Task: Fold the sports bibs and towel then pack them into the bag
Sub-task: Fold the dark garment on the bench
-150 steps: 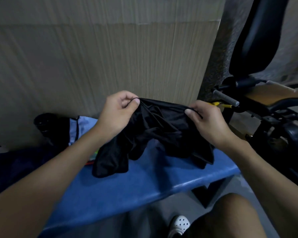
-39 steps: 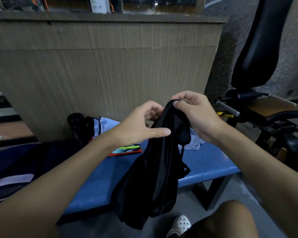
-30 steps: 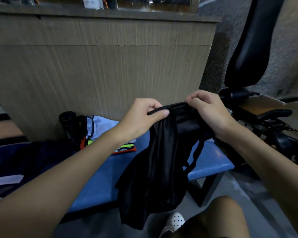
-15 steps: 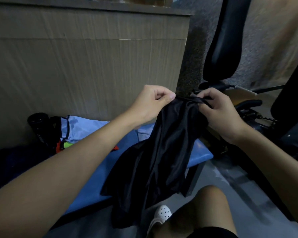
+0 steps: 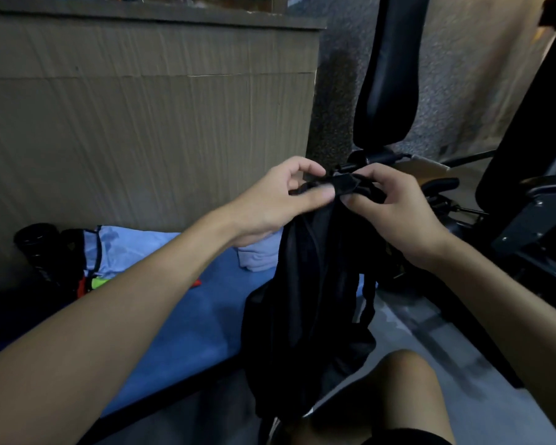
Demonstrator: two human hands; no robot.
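You hold the black bag (image 5: pixel 305 316) up by its top edge near the middle of the view, and its body hangs limp down toward six o'clock, in front of the blue bench (image 5: pixel 180 332) and just above your bare knee (image 5: pixel 408 390). Your left hand (image 5: pixel 276 203) pinches the top hem between thumb and curled fingers. Your right hand (image 5: pixel 395 213), close beside it at three o'clock, has its fingers curled round the same bunched edge.

At ten o'clock from the bag a folded pale towel (image 5: pixel 260 255) lies on the bench. Farther toward nine o'clock lie a light blue bib (image 5: pixel 122 248) and a black bottle (image 5: pixel 37 245). At one o'clock stands a black padded backrest (image 5: pixel 389 75).
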